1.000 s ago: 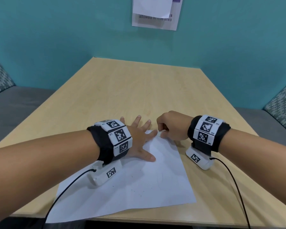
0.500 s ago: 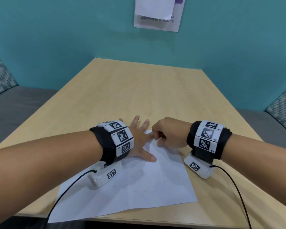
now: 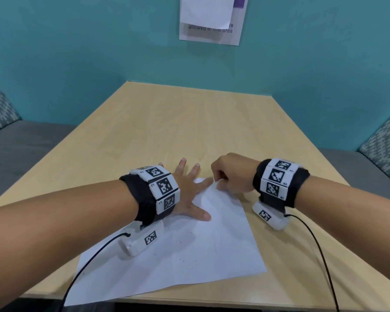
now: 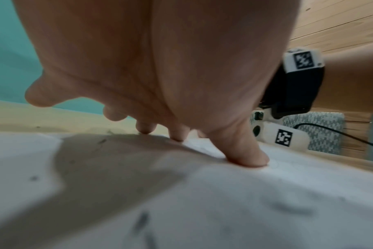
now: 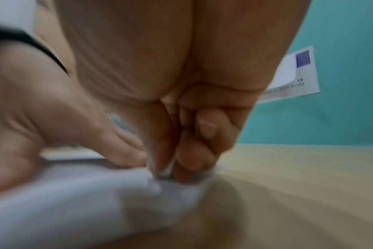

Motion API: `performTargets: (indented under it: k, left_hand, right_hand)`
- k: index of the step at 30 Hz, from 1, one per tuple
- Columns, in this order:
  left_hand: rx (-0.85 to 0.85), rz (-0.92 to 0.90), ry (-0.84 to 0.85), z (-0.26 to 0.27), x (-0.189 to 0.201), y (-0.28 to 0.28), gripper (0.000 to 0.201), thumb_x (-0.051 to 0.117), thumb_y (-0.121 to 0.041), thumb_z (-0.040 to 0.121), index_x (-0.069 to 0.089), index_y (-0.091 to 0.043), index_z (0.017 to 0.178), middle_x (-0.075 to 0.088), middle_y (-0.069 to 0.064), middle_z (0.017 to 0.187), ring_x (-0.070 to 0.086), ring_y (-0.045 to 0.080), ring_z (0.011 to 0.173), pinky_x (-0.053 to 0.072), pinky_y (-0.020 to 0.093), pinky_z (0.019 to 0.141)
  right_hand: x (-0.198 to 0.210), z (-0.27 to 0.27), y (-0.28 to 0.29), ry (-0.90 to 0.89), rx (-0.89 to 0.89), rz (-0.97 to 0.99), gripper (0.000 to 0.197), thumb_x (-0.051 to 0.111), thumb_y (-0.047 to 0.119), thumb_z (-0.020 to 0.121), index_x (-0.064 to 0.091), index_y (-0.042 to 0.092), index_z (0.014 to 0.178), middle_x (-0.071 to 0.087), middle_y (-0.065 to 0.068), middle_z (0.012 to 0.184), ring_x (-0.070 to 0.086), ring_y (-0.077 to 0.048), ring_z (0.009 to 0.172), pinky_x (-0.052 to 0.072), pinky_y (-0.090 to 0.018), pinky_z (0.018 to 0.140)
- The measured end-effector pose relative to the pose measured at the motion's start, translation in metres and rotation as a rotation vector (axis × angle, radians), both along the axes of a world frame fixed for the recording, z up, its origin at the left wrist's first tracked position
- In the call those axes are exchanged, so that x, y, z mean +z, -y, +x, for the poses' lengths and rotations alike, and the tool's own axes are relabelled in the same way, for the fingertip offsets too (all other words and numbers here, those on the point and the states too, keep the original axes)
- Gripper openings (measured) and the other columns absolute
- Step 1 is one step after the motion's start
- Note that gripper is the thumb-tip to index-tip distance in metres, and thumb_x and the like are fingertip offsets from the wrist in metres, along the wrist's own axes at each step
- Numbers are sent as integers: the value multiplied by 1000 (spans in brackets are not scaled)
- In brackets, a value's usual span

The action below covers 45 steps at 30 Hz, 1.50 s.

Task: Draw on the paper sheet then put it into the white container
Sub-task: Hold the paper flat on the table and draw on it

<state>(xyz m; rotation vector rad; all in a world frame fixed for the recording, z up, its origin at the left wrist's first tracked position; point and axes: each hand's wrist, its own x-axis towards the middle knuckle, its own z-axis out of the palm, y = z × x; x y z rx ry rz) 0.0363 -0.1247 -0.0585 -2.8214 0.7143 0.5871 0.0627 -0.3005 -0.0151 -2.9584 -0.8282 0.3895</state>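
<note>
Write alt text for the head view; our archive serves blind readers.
A left hand presses flat on a paper sheet on a wooden table while the right hand pinches the sheet's far corner.

Bare forearms, no sleeves. Black wristbands (image 3: 140, 197) on both wrists, ringed with white blocks (image 3: 164, 188) bearing black square-code markers. White camera pods (image 3: 140, 243) under each wrist, also marker-tagged, trailing thin black cables (image 3: 95, 255).
</note>
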Motion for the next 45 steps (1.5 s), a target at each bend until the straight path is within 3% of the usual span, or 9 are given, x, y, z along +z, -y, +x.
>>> performTargets:
  k: [4,9,14,18,23,27,32,42,45]
  left_hand:
    - [-9,-1,-23,1,1,-2,100,38,-90,75,-13,-50,152,-25,0,164,-26,38,147,2,79,105]
    - [-1,8,-22,2,1,-2,103,38,-91,74,-22,-52,148,-26,-1,163,-27,36,147,2,77,106]
    - [-2,20,-42,3,1,-1,99,37,-91,73,-11,-54,151,-27,-2,163,-28,37,147,1,80,105]
    - [6,19,-52,2,4,-1,103,38,-90,75,-21,-51,149,-29,-2,162,-29,36,146,1,78,106]
    - [9,15,-56,1,5,-2,103,40,-90,74,-19,-52,150,-28,-1,163,-30,37,146,0,79,105]
    - [8,19,-46,0,6,0,103,40,-89,75,-21,-51,149,-27,-1,163,-29,37,146,1,78,105]
    - [6,11,-50,2,4,-4,103,40,-91,73,-24,-56,145,-27,-1,163,-28,38,147,1,79,105]
    - [13,29,-53,1,7,-2,104,41,-88,74,-21,-52,149,-27,1,163,-28,39,146,2,79,106]
    - [18,32,-54,-1,9,1,103,42,-87,77,-20,-49,150,-26,2,163,-29,40,146,0,76,107]
  right_hand:
    - [-6,-18,-8,-48,88,8,6,61,17,83,62,11,85,57,3,72,50,-16,66,40,-27,60]
    - [-1,-1,-4,-27,12,18,9,64,20,84,58,17,79,54,7,68,52,-17,67,39,-25,59]
    - [-6,-18,-11,-75,103,7,6,64,18,83,61,12,84,60,0,74,51,-17,66,43,-28,63]
    - [-1,0,-2,-18,29,12,8,65,19,84,58,16,80,55,6,69,51,-17,67,39,-25,59]
    - [-7,-8,-5,-68,78,26,8,65,19,83,58,17,79,53,10,68,49,-10,62,38,-23,58]
    - [0,5,4,-14,0,21,7,65,20,83,59,18,80,59,5,73,55,-19,70,45,-28,63]
    - [-6,-10,0,-76,81,16,10,64,18,82,55,21,77,55,9,70,50,-12,64,41,-23,58]
    - [-5,-14,2,-68,67,2,6,65,20,83,61,17,86,59,6,76,53,-14,68,40,-22,59]
    - [0,-9,4,-7,6,5,7,64,19,84,63,14,88,61,1,78,56,-21,73,44,-27,63]
